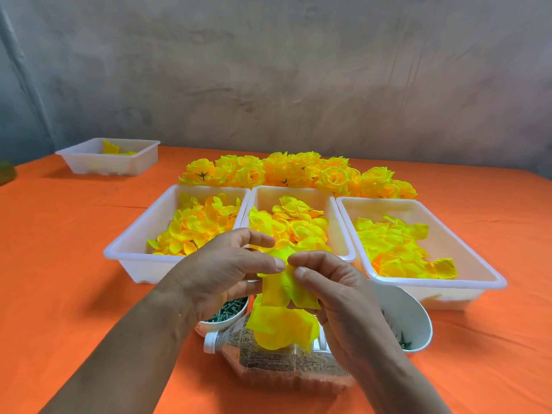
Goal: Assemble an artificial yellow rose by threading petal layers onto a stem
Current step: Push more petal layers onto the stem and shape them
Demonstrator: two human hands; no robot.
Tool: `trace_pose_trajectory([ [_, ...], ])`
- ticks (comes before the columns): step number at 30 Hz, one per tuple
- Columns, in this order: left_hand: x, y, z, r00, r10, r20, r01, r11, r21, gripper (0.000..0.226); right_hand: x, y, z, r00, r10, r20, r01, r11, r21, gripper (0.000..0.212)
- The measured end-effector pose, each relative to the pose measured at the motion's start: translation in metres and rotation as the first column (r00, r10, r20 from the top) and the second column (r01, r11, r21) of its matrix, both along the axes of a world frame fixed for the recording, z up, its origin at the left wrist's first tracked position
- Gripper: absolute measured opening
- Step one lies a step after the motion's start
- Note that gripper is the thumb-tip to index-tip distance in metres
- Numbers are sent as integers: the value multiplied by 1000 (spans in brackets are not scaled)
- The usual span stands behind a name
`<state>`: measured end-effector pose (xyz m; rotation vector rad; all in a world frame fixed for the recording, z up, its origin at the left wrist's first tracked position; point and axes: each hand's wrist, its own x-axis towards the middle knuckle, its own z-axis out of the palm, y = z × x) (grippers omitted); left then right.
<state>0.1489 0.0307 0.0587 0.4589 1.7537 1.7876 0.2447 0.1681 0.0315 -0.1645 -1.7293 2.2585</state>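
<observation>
Both hands meet in front of the middle tray and hold a stack of yellow petal layers point(283, 306). My left hand point(221, 270) pinches the top of the stack from the left. My right hand point(331, 291) pinches it from the right, thumb and forefinger on the upper petals. The lower petals hang loose below my fingers. No stem shows; the petals and fingers hide the centre of the stack.
Three white trays of loose yellow petals stand side by side: left point(128, 249), middle point(337, 222), right point(466, 258). Finished yellow roses point(298, 171) are heaped behind them. Two white bowls point(227, 322) point(418, 321) hold dark green parts. A clear bottle point(268, 363) lies below my hands. A small tray point(143, 156) sits far left.
</observation>
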Motion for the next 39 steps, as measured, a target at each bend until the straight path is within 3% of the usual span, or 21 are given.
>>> trace_pose_trajectory([
  [4, -1, 1, 3, 998, 9, 57, -13, 998, 68, 65, 0, 0, 1, 1000, -5, 0, 5, 1000, -13, 26],
  [9, 2, 3, 4, 999, -19, 39, 19, 1000, 3, 72, 1, 0, 1, 1000, -23, 9, 23, 1000, 10, 23],
  [18, -2, 4, 8, 1000, -11, 12, 11, 1000, -1, 45, 0, -1, 2, 999, -31, 11, 31, 999, -14, 18],
  [22, -1, 2, 7, 1000, -20, 15, 20, 1000, -11, 54, 0, -1, 1, 999, -34, 5, 34, 999, -14, 18],
  [26, -2, 2, 8, 1000, -18, 3, 18, 1000, -5, 44, -1, -1, 1, 999, -34, -7, 34, 999, -8, 20],
  [30, -1, 1, 9, 1000, -27, 6, 27, 1000, -2, 54, -1, -1, 0, 999, -43, -13, 43, 999, 12, 23],
  [39, -3, 3, 3, 999, -44, 8, 44, 999, -7, 36, 0, -1, -1, 999, -45, 10, 45, 999, 9, 21],
])
